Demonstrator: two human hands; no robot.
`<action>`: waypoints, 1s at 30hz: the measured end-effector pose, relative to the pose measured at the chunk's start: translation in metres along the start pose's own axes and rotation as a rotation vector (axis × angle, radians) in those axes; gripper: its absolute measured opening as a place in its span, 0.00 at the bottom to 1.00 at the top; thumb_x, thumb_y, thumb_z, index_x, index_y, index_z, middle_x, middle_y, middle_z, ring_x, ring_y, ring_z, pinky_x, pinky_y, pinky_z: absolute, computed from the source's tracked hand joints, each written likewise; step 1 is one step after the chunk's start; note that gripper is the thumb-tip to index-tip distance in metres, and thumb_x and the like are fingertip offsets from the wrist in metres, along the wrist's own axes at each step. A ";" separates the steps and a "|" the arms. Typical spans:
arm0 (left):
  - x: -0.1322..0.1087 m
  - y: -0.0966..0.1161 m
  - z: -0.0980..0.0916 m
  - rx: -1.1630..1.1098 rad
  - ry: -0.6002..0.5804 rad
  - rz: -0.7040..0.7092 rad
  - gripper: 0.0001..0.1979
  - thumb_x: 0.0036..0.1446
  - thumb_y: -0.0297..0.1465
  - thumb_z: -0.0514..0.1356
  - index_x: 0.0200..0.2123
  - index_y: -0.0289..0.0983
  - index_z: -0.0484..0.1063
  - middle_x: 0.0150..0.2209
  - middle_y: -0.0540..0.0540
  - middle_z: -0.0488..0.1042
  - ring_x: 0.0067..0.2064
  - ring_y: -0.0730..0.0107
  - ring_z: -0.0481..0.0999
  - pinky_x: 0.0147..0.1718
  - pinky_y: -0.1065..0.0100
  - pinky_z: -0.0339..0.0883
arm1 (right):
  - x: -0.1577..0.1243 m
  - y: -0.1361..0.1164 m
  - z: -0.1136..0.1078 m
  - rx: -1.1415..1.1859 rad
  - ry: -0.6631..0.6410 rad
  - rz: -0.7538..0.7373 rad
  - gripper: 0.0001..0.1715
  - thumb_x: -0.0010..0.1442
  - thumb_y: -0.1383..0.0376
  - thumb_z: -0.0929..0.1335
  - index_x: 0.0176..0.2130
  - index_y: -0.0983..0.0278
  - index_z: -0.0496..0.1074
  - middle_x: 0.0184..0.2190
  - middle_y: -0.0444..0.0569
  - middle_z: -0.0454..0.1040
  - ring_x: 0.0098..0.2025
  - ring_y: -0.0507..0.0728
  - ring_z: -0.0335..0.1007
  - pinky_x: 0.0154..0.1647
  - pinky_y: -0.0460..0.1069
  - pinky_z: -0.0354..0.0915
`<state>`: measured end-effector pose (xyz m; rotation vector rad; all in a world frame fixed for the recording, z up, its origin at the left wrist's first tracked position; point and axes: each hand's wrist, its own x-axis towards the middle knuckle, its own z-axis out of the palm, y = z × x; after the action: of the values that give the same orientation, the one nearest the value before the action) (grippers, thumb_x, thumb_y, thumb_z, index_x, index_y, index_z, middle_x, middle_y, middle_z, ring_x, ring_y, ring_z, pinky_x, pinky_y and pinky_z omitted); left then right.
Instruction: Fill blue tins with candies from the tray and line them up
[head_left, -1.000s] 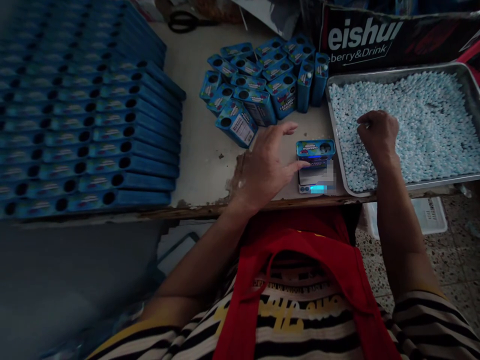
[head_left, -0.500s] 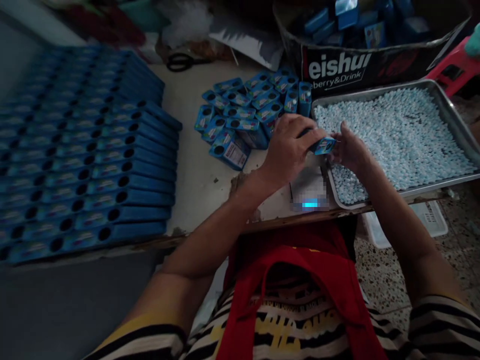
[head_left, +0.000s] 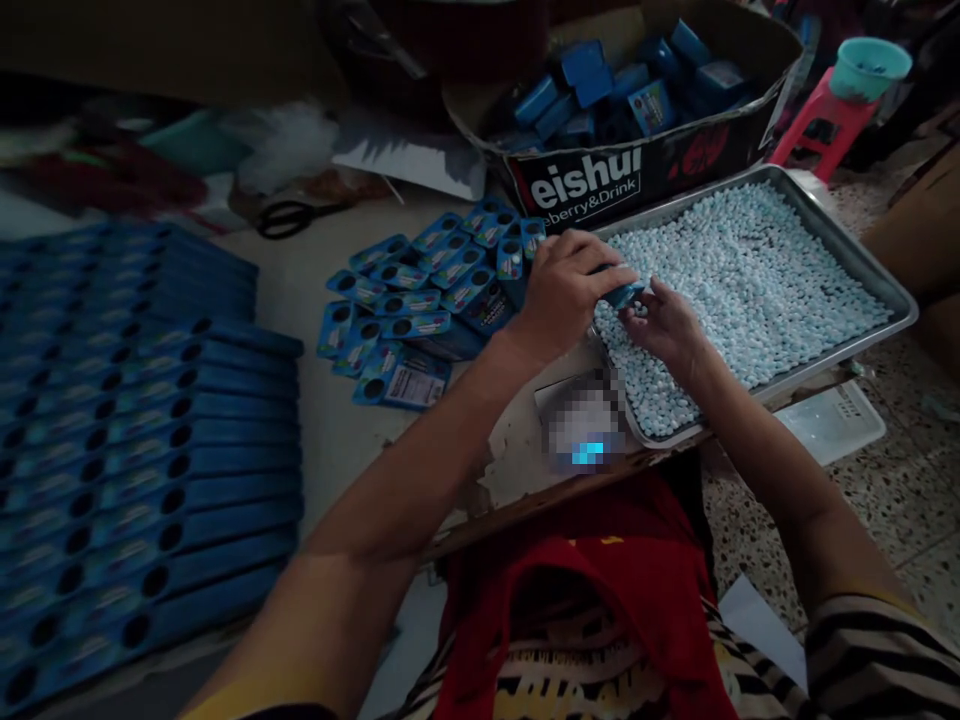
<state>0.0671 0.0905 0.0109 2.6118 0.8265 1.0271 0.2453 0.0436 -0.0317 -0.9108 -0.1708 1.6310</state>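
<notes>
My left hand is closed round a small blue flip-top box, held tilted above the near left corner of a metal tray. At the box's right end, the curled fingers of my right hand meet it, palm turned up; whatever they hold is hidden. White and pale blue tablets cover the tray. Below my hands lies a flat device with a glowing blue display, partly blurred out. A cluster of upright blue boxes with dark round holes stands left of my left hand.
Rows of blue boxes fill the table's left side. Behind the tray, a black carton holds more boxes. Scissors lie at the back. A red stool with a turquoise bowl stands at right.
The camera view has shifted, so the table appears turned and moved left. Both hands remain together at the blue box, whose printed face now shows less.
</notes>
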 end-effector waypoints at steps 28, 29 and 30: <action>-0.039 -0.009 0.012 -0.027 0.232 -0.015 0.14 0.80 0.34 0.61 0.53 0.53 0.89 0.55 0.47 0.87 0.63 0.49 0.79 0.70 0.40 0.61 | -0.026 -0.001 0.024 0.103 0.089 0.194 0.26 0.87 0.46 0.61 0.45 0.61 0.71 0.27 0.45 0.70 0.24 0.52 0.66 0.14 0.40 0.57; -0.041 -0.006 0.010 -0.021 0.232 -0.042 0.14 0.81 0.34 0.61 0.53 0.52 0.89 0.55 0.46 0.86 0.64 0.48 0.79 0.71 0.40 0.60 | -0.026 -0.001 0.024 0.111 0.087 0.197 0.27 0.87 0.45 0.60 0.45 0.61 0.71 0.27 0.45 0.70 0.24 0.52 0.66 0.14 0.40 0.57; -0.042 -0.003 0.007 -0.014 0.234 -0.051 0.14 0.81 0.35 0.61 0.53 0.52 0.89 0.55 0.45 0.86 0.64 0.48 0.79 0.71 0.40 0.59 | -0.026 -0.001 0.023 0.119 0.085 0.199 0.27 0.87 0.45 0.59 0.46 0.61 0.71 0.27 0.45 0.70 0.24 0.52 0.66 0.15 0.40 0.59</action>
<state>0.0456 0.0683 -0.0192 2.4761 0.9271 1.3367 0.2313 0.0297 -0.0035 -0.9262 0.0779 1.7620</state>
